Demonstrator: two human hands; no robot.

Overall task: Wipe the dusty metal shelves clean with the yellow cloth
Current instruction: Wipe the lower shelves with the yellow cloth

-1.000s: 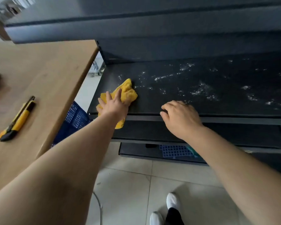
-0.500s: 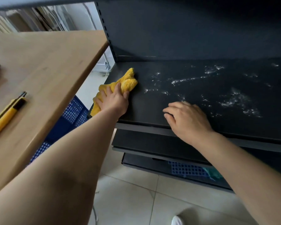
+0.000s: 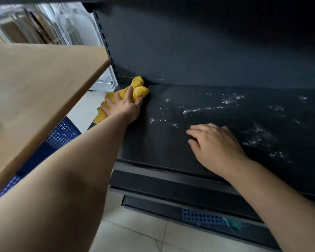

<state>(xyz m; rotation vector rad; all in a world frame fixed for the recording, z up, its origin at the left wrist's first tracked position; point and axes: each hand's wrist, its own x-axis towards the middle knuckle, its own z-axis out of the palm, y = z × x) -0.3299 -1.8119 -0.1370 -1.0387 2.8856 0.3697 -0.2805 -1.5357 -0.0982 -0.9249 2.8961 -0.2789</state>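
Observation:
A dark metal shelf [image 3: 171, 142] runs across the middle, with white dust patches [image 3: 198, 110] scattered over its centre and right. My left hand [image 3: 124, 108] presses the bunched yellow cloth [image 3: 138, 90] into the shelf's back left corner, against the rear panel. One end of the cloth hangs over the shelf's left edge. My right hand [image 3: 215, 146] rests flat on the shelf near its front edge, fingers apart and holding nothing.
A wooden table [image 3: 35, 91] stands close on the left, level with the shelf. A blue plastic crate [image 3: 58, 137] sits beneath it. Lower shelves [image 3: 171, 202] hold a blue perforated tray [image 3: 204, 217]. Pale floor tiles [image 3: 135, 237] lie below.
My left hand has pushed the cloth from the shelf's front left edge back to the rear corner. The view has moved in closer under the upper shelf. My right hand stays on the shelf.

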